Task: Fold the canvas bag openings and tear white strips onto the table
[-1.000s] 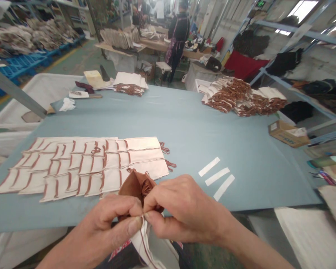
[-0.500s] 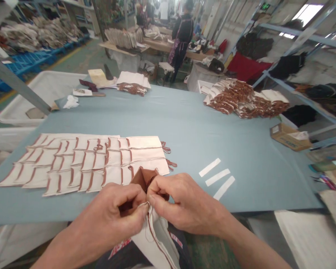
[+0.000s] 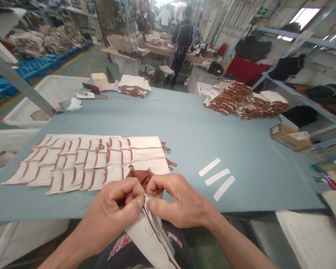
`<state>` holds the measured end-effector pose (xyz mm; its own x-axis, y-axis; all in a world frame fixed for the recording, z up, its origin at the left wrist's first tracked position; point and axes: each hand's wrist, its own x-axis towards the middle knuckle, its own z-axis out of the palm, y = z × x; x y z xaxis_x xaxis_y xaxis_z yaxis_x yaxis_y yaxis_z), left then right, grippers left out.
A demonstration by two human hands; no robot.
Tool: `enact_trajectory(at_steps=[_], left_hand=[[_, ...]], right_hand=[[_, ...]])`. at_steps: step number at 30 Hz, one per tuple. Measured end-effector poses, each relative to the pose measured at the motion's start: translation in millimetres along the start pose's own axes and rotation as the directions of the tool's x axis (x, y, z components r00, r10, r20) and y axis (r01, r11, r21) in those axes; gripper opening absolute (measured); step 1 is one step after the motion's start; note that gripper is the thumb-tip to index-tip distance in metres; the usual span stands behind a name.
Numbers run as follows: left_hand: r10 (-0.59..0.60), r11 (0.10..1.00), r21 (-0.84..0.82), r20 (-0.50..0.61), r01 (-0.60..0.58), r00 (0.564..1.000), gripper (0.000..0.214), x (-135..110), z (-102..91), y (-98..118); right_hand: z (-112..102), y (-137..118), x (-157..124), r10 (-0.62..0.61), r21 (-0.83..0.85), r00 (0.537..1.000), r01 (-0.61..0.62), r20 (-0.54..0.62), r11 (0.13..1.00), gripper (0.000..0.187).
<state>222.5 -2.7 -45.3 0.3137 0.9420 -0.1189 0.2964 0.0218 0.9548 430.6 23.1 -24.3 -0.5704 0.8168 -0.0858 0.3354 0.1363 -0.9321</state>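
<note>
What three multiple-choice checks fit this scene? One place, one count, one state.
1. Where do the white strips lie on the blue table?
A. Left of the cream panels
B. Right of the cream panels
C. On top of the cream panels

2. How many white strips are there?
A. Two
B. Four
C. Three

3. How is the brown-lined cream cloth held?
A. Pinched in both hands
B. In one hand only
C. Not held, flat on the table

Answers:
1. B: the strips lie to the right, apart from the panels.
2. C: three lie side by side.
3. A: the left hand and right hand both pinch it.
</note>
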Motion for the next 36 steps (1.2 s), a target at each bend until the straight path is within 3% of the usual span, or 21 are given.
enact_trajectory(at_steps=[3,8,13,18,22,27,30,36], left_hand=[[-0.001,1.000,-0.002,-0.005,0.001,1.000,0.033,-5.8,-1.3,-1.0],[-0.124,0.985,-0.109,0.118,0.137,0.985,0.037,-10.8,-9.3,11.1],[-0.159,0.945,-0.246,0.226,0.214,0.961,0.047,-15.1,-12.2,14.0],[-0.195,0.919,-0.275,0.307,0.283,0.931,0.050,-20.3,-18.0,4.7],[-0.203,0.941,-0.199,0.310,0.272,0.929,0.045,-22.3,-21.0,5.4],[-0.132,0.991,0.020,0.178,0.131,0.975,0.031,-21.3,-16.4,10.7],[-0.130,0.991,0.055,0.167,0.123,0.977,0.029,-18.3,-14.1,11.3],[-0.164,0.981,-0.064,0.211,0.181,0.964,0.034,-12.7,-16.0,4.4]], right_hand=[[3.0,-0.2,-1.0,-0.033,-0.025,0.999,0.033,-0.010,0.999,0.015],[11.0,-4.2,-1.6,-0.022,-0.055,1.000,0.021,-0.012,0.998,0.026],[15.6,-2.5,-5.1,-0.030,-0.033,0.999,0.029,-0.027,0.999,0.017],[14.5,-1.5,-4.9,-0.038,-0.033,0.998,0.040,0.051,0.999,0.012],[12.1,-1.0,-0.1,-0.017,-0.020,0.993,0.019,0.120,1.000,0.012],[8.9,0.1,7.2,0.148,0.052,0.960,-0.165,0.240,0.985,0.008],[8.1,-1.2,9.6,0.207,0.083,0.946,-0.234,0.250,0.969,0.006],[8.5,-5.4,7.9,0.137,0.007,0.968,-0.142,0.212,0.990,0.011]])
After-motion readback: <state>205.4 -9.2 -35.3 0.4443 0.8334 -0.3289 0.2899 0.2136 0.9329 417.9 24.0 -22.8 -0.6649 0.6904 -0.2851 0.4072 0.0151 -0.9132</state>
